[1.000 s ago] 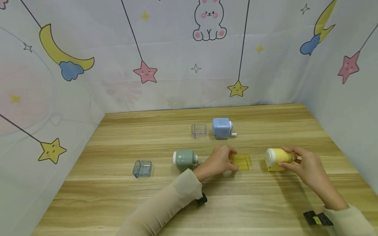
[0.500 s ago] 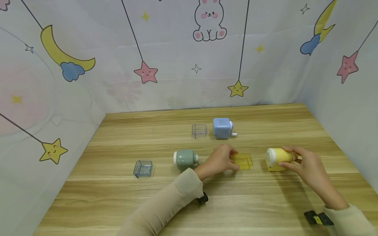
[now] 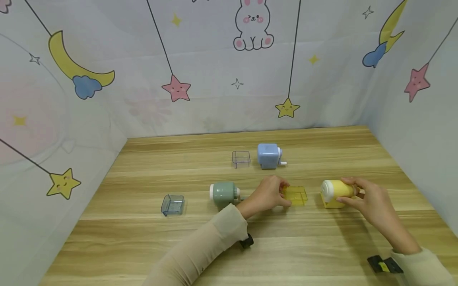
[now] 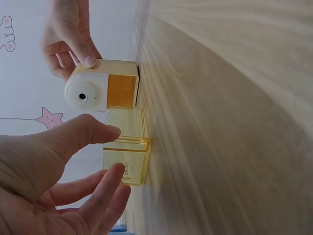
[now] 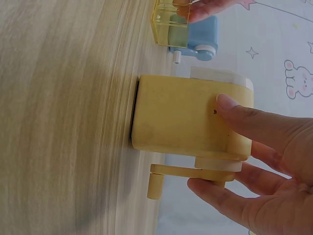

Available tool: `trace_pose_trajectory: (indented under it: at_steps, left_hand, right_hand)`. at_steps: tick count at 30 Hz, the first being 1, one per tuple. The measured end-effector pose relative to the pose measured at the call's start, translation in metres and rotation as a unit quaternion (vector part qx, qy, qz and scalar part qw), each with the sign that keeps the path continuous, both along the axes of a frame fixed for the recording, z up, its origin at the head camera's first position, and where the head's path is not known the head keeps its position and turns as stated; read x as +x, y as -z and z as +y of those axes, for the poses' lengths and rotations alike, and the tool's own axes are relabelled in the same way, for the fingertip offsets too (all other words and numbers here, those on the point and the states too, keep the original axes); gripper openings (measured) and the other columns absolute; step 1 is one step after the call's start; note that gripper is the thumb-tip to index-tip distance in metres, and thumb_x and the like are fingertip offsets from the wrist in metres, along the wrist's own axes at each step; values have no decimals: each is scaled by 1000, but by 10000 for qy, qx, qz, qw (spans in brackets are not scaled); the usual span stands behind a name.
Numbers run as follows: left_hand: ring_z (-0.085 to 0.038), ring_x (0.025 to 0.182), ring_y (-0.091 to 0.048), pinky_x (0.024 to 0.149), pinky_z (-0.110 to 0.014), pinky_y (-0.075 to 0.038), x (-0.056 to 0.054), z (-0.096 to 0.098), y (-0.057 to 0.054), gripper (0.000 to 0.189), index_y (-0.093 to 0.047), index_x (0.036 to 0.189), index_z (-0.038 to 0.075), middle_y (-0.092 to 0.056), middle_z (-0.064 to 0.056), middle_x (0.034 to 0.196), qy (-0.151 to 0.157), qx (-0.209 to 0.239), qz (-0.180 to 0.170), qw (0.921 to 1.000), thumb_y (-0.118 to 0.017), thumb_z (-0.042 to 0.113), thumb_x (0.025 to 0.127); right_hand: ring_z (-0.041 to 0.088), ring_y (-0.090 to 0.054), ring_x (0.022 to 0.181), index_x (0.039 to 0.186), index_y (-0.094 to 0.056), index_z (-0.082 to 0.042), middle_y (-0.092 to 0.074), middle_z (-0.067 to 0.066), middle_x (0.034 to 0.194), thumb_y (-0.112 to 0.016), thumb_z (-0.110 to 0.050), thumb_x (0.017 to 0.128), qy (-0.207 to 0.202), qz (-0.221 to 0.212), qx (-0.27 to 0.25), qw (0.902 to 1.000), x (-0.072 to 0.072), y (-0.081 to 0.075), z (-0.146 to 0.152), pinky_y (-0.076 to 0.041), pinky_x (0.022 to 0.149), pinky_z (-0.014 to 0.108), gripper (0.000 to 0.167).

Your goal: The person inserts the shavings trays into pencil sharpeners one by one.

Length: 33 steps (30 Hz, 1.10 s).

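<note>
A yellow crank pencil sharpener (image 3: 336, 190) stands on the table at the right. My right hand (image 3: 373, 200) grips its upper body, with the thumb on one side and fingers by the crank (image 5: 183, 171). Facing its open slot (image 4: 121, 90) is a clear yellow shavings drawer (image 3: 296, 196), outside the sharpener on the tabletop. My left hand (image 3: 266, 193) pinches this drawer between thumb and fingers at its left end. The left wrist view shows the drawer close in front of the slot; a small gap separates them in the head view.
A green sharpener (image 3: 224, 192) sits just left of my left hand, partly hidden by the forearm. Farther back stands a blue sharpener (image 3: 268, 155) beside a clear drawer (image 3: 241, 157). Another bluish clear drawer (image 3: 173, 204) lies at left. A patterned curtain (image 3: 214, 111) borders the table's back.
My left hand has slid the yellow drawer slightly to the right, nearer the yellow sharpener. The right hand and the yellow sharpener have stayed in place.
</note>
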<state>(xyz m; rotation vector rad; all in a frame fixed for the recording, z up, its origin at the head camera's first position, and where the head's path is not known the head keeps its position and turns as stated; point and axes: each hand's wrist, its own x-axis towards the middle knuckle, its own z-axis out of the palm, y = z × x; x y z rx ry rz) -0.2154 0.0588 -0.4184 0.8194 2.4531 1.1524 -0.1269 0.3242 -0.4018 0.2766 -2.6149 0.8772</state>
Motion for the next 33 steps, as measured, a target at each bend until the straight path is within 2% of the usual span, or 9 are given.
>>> trace_pose_trajectory:
  at_steps: [12, 18, 33]
  left_hand:
    - [-2, 71, -64, 65, -12, -52, 2, 9, 2, 48, -68, 119, -6, -67, -9, 97, 66, 43, -82, 9999, -86, 2, 75]
    - [-3, 70, -64, 65, -12, -52, 3, 12, 2, 47, -68, 118, -6, -67, -11, 98, 89, 81, -131, 9998, -86, 1, 75]
    - [-2, 68, -63, 65, -12, -52, 3, 19, 1, 46, -68, 117, -6, -66, -9, 95, 153, 63, -107, 9998, -85, 2, 75]
  right_hand:
    - [55, -61, 98, 111, -65, 13, -64, 35, 111, -88, 7, 65, 47, -23, -74, 10000, 0, 1, 0, -55, 73, 44, 52]
    - [53, -62, 98, 110, -65, 12, -65, 33, 110, -88, 8, 65, 22, 48, -12, 10000, 0, 1, 0, -56, 72, 39, 51]
    - [54, -61, 97, 111, -65, 13, -64, 34, 110, -88, 8, 65, 26, 65, -34, 10000, 0, 2, 0, -55, 73, 46, 52]
